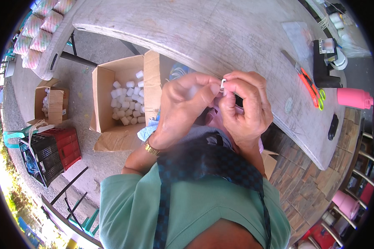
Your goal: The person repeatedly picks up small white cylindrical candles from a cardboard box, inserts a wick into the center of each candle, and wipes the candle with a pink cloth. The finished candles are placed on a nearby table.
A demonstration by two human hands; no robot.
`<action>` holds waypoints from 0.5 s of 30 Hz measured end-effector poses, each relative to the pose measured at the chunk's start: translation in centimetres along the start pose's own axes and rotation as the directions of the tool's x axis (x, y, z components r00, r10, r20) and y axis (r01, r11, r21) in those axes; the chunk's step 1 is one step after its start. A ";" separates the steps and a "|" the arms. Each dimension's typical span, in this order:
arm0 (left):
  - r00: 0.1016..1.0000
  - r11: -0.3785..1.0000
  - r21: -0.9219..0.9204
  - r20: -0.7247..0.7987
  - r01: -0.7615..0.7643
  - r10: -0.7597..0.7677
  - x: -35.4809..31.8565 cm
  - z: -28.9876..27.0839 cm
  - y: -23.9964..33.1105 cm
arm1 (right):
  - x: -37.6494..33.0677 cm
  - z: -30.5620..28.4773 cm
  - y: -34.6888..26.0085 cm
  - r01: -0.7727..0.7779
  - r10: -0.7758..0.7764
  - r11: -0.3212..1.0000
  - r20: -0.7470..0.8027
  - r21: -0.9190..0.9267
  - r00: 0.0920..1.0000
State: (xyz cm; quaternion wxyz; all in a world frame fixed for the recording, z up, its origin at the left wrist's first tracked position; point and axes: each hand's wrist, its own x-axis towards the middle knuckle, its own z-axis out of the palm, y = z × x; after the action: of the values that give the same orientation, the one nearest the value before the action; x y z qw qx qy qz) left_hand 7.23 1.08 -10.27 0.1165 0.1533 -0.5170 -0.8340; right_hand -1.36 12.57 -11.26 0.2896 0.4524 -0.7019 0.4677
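Note:
In front of my chest, at the table's near edge, both hands meet at a small white loop-shaped piece [223, 85]. My left hand [180, 108] is closed in a pinch, thumb and forefinger at the piece's left side. The thumb and forefinger of my right hand [248, 103] close on it from the right. My fingertips cover part of the piece, so its exact kind cannot be made out. Below my hands, pinkish cloth [215, 119] shows over my lap.
A pale table [187, 31] stretches ahead. On its right lie an orange-handled cutting tool with green loops [309, 87], a clear plastic bag [298, 37] and a pink bottle [354, 98]. To the left, an open carton [117, 140] holds several white rolls; crates [62, 145] stand farther left.

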 end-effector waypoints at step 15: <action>0.994 0.989 0.124 0.080 -0.078 0.069 -0.6 0.5 0.6 | 0.4 -0.7 0.3 0.068 -0.064 0.991 0.040 -0.112 0.997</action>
State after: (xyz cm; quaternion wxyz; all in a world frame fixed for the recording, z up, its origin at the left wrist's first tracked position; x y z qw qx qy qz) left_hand 7.61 1.43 -9.47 0.1175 0.1094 -0.5784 -0.7998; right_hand -1.78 13.13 -10.75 0.3174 0.4666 -0.7171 0.4091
